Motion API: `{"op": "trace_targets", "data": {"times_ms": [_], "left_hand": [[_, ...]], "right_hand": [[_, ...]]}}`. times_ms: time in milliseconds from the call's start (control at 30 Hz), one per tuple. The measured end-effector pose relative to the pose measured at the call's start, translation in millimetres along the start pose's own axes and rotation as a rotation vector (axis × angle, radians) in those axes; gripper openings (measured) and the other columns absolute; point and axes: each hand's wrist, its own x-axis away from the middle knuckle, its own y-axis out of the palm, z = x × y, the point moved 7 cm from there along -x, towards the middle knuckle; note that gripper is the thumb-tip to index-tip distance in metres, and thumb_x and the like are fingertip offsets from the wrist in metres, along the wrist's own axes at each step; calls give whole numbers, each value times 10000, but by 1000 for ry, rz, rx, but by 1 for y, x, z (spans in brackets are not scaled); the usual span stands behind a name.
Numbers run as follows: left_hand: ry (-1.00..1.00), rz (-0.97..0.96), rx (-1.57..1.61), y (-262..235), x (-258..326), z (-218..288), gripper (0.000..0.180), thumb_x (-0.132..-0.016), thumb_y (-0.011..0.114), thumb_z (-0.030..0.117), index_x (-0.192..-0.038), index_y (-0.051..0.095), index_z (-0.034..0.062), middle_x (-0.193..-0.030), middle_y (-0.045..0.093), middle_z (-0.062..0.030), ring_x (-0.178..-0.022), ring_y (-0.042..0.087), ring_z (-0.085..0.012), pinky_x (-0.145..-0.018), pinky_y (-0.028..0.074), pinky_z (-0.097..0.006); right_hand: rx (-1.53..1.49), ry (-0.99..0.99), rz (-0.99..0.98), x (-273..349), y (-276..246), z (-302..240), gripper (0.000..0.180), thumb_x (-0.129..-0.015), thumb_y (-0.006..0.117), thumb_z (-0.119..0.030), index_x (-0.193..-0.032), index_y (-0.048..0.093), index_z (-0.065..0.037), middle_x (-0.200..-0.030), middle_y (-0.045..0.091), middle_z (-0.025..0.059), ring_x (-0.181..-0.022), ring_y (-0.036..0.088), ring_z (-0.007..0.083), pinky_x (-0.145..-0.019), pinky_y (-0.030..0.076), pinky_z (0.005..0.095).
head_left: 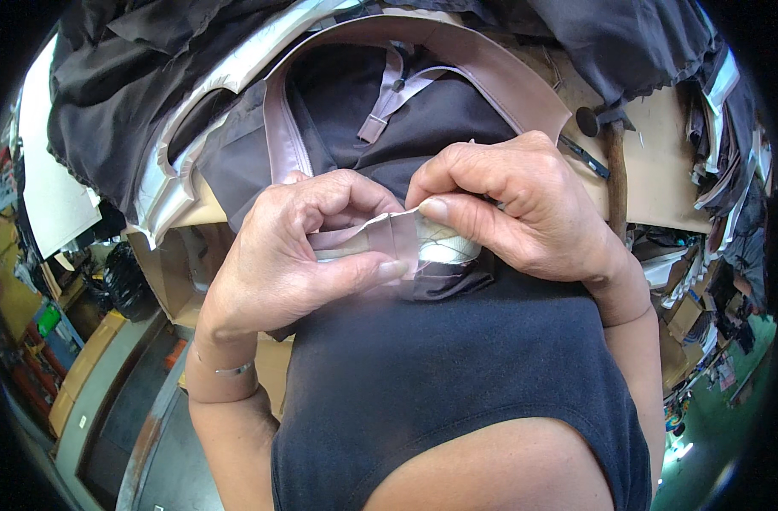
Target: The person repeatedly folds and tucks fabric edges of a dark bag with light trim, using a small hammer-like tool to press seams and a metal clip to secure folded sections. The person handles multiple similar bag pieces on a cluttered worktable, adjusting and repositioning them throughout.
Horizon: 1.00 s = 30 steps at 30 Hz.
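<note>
- fingers pinch a folded mauve strip (387, 237) at the centre of the frame: left hand (291, 255) presses it between thumb and curled fingers, right hand (512, 204) clamps its other end, thumb flat on top.
- strip is held close against the person's dark top (440, 375), in front of the chest; a pale, veined patch (447, 249) shows under the right thumb, what it is unclear.
- grey bag panel with mauve trim (423, 77) hangs just above the hands, a small strap and buckle (387, 102) at its middle.
- dark cloth (134, 94) piles over the bench top; a hammer (614, 162) lies right of the right hand.
- thin bangle (227, 369) rings the left wrist.
- cardboard boxes (172, 272) crowd the left; floor opens lower left.
- strip's lower fold is hidden behind the fingers; frame edges blur into black.
</note>
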Motion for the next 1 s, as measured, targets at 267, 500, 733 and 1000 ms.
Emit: {"op": "trace_targets", "data": {"times_ms": [267,500,733,1000], "left_hand": [[65,106,-89,-7,4,6,189,-727,672,39,-883,579,-13,-788,623,-70,-738,607,-93,-650,473,-205],[92,239,-187,-8,13,14,166,-711,681,27,-864,619,7,-761,647,-71,-672,617,-109,-596,481,-217],[555,128,-423,0,22,26,147,-664,675,23,-806,645,50,-723,654,-75,-614,628,-160,-531,456,-239],[757,135,-816,19,35,37,177,-579,676,69,-750,631,77,-718,609,-42,-527,533,-110,-476,394,-232]], "right_hand": [[-55,73,-14,0,-3,2,118,-766,640,-91,-832,626,6,-702,629,77,-598,607,133,-543,471,237],[-90,-9,-4,4,1,-1,117,-741,637,-49,-846,625,1,-753,638,78,-612,615,149,-573,484,243],[-106,-124,-33,6,3,-9,159,-655,622,3,-814,617,-13,-701,611,103,-606,605,214,-572,471,280],[-236,43,-126,5,6,2,137,-784,590,-114,-801,618,19,-708,623,101,-607,613,207,-567,469,279]]}}
